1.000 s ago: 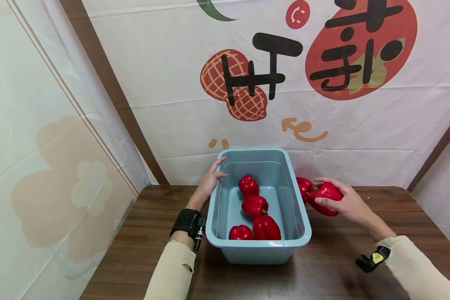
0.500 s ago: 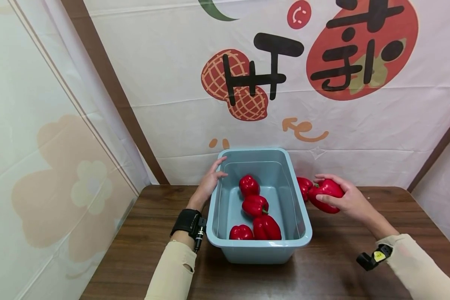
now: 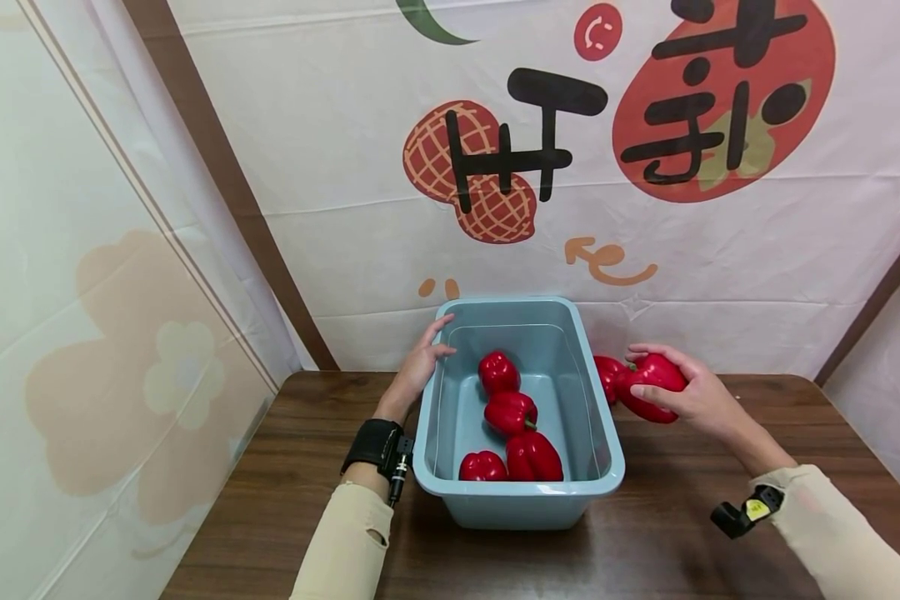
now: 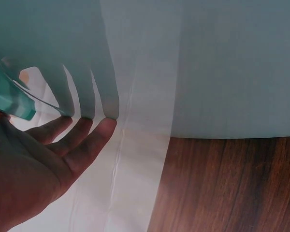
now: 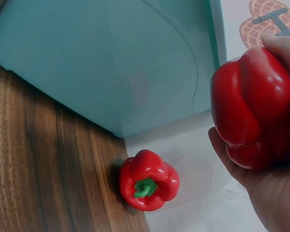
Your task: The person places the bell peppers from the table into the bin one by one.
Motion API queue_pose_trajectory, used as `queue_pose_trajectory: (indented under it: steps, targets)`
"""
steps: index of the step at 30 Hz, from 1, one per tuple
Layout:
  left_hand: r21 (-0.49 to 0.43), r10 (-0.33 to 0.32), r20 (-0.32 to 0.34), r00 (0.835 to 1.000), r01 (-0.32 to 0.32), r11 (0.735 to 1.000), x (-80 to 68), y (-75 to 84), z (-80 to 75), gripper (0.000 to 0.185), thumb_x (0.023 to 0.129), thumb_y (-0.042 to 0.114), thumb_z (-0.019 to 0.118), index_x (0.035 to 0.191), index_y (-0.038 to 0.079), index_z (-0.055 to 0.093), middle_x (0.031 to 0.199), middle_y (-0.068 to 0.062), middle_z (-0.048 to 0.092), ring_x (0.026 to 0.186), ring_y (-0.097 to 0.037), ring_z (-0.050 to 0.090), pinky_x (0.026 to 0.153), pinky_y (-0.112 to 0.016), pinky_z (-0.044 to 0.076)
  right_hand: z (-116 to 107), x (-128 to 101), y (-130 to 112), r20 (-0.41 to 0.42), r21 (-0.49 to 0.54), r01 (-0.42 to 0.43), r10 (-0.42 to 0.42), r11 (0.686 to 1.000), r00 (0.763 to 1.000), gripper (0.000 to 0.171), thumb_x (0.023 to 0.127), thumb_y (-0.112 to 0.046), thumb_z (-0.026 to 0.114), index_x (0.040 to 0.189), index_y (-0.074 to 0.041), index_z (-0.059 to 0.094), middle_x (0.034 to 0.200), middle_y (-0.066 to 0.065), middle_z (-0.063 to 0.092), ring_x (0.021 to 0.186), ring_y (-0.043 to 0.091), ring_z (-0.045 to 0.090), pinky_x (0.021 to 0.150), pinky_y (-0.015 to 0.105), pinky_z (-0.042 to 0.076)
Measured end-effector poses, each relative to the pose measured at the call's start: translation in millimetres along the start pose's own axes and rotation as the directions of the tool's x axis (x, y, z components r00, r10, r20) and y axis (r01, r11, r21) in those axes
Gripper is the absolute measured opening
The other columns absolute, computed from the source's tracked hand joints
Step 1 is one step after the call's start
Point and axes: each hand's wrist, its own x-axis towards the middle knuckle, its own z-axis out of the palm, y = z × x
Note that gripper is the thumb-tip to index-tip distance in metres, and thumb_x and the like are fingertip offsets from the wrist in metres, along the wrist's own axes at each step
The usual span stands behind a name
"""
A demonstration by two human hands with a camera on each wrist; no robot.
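A light blue plastic bin [image 3: 521, 490] stands on the wooden table with several red bell peppers inside, one of them a bell pepper [image 3: 510, 412] near the middle. At its left rim my left hand [image 3: 420, 362] holds the edge; in the left wrist view, fingertips [image 4: 108, 123] touch the outer wall. Beside the bin's right side, my right hand [image 3: 693, 396] grips a large red bell pepper [image 5: 253, 111] between thumb and fingers, above the table. Another red bell pepper [image 5: 149, 180], green stem showing, lies by the bin, partly hidden in the head view.
Behind the table [image 3: 292, 500] hangs a white printed cloth [image 3: 330, 167], close to the bin's back end. A second cloth wall [image 3: 105, 375] closes the left side. Both forearms wear black wrist straps [image 3: 375, 446].
My right hand has lifted the bell pepper slightly and tipped its stem end up. The left hand and the bin stay in place.
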Motion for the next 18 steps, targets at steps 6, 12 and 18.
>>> queue_pose_trajectory:
  steps: [6,12,18]
  targets:
    - [-0.006,0.012,-0.019,1.000,-0.012,1.000,-1.6,0.5,2.5,0.058,0.098,0.022,0.043,0.154,0.033,0.030,0.165,-0.002,0.010,0.137,-0.038,0.031,0.106,-0.061,0.031,-0.4,0.7,-3.8,0.001,-0.006,0.003,-0.003,1.000,1.000,0.064,0.085,-0.020,0.076,0.142,-0.015,0.047,0.139,0.013,0.048,0.121,0.033,0.043,0.074,0.032,0.057]
    - [-0.010,0.016,-0.019,1.000,-0.016,1.000,-1.6,0.5,2.1,0.059,0.098,0.022,0.042,0.154,0.033,0.029,0.165,-0.003,0.009,0.137,-0.038,0.030,0.105,-0.060,0.032,-1.7,1.9,-9.6,0.001,-0.007,0.014,-0.014,1.000,1.000,0.065,0.085,-0.019,0.076,0.143,-0.015,0.046,0.139,0.013,0.047,0.121,0.032,0.043,0.073,0.032,0.058]
    - [-0.007,0.018,-0.019,1.000,-0.018,1.000,-0.9,-0.6,1.5,0.059,0.098,0.022,0.043,0.154,0.032,0.029,0.165,-0.003,0.009,0.137,-0.038,0.030,0.104,-0.058,0.034,-3.5,3.4,-14.3,0.004,-0.006,0.028,-0.028,1.000,1.000,0.065,0.085,-0.017,0.075,0.143,-0.014,0.046,0.140,0.014,0.048,0.120,0.033,0.043,0.073,0.032,0.058]
